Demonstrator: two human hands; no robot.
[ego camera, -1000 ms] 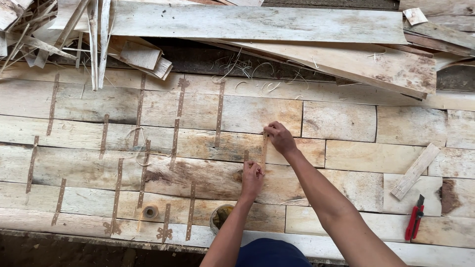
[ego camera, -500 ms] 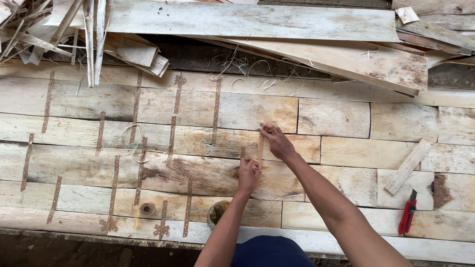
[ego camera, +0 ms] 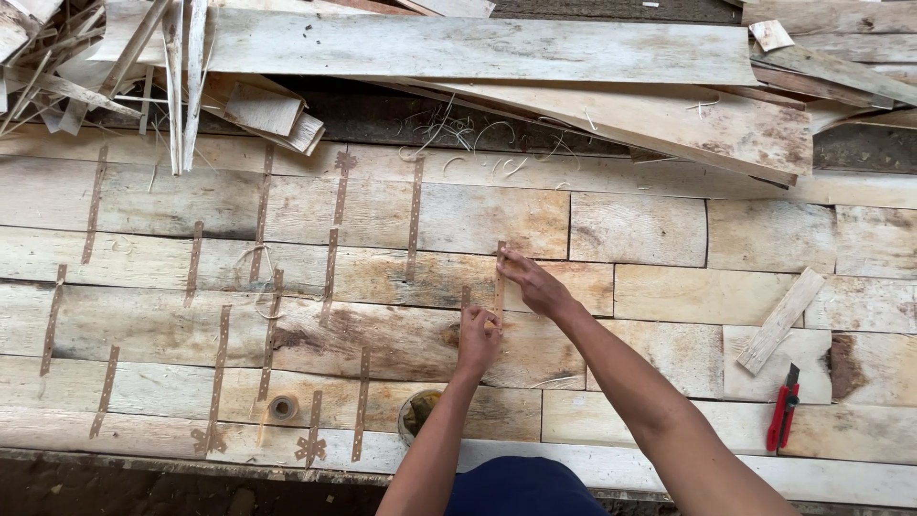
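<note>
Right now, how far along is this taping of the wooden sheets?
The left part looks done: many brown tape strips already bridge the seams between veneer pieces. In hand: the left hand presses the lower end of a fresh strip while the right hand holds its top. Left: the seams on the right, near the loose wood slat and red utility knife, show no tape.

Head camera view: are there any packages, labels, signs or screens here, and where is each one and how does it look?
No labels, signs or screens show in this view.
Nearest to packaging: small brown roll of tape, lying flat on the pale wooden boards at the lower left, ring-shaped.
Round open container, at the near edge beside the left forearm, dark contents, partly hidden.
</note>
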